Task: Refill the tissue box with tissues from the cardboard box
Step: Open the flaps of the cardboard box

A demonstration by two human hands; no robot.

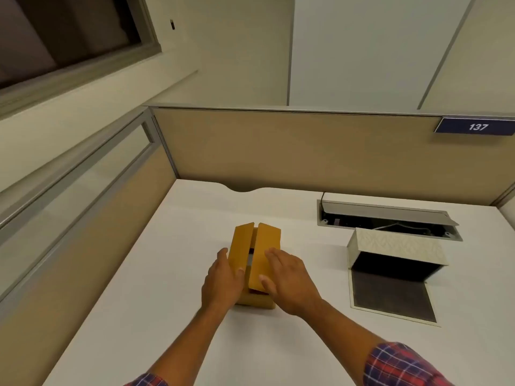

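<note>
A small yellow-brown cardboard box [266,240] stands in the middle of the white desk [172,274], its two top flaps nearly closed with a narrow dark gap between them. My left hand [221,280] rests against the box's left side, thumb on the left flap. Fingers spread, my right hand [287,277] lies flat on the right flap. To the right stands the pale patterned tissue box [395,245], tipped with its dark inside facing me and its bottom panel [390,295] folded out flat on the desk. No tissues are visible.
An open cable tray [384,215] with a grey lid is set into the desk behind the tissue box. Tan partition walls [278,146] close the desk at the back and left. A sign reading 137 [478,126] hangs at the upper right.
</note>
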